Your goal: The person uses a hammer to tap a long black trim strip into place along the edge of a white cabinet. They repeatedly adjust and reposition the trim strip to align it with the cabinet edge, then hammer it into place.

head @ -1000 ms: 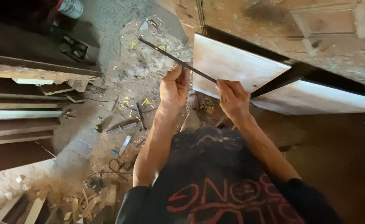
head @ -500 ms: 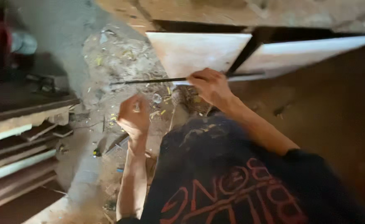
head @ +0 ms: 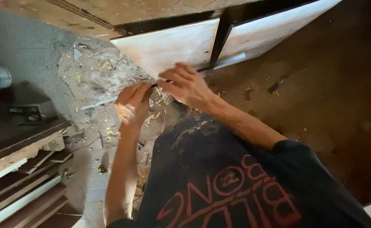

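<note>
- We see both hands meeting over the rubble-strewn floor (head: 88,76), just near of the two pale tiles (head: 168,46).
- Left hand (head: 131,105) is curled, fingers pressed together around a thin rod (head: 99,102).
- The rod's long axis runs nearly level, left to right, its free end pointing left and slightly nearer, out over the debris.
- Right hand (head: 185,84) sits just beside the left, fingers partly spread and arched over the rod's right end; we cannot tell whether it pinches the rod.
- A dark gap (head: 221,36) splits the two tiles, just beyond the right hand.
- Stacked boards (head: 21,169) lie at the near left, well apart.
</note>
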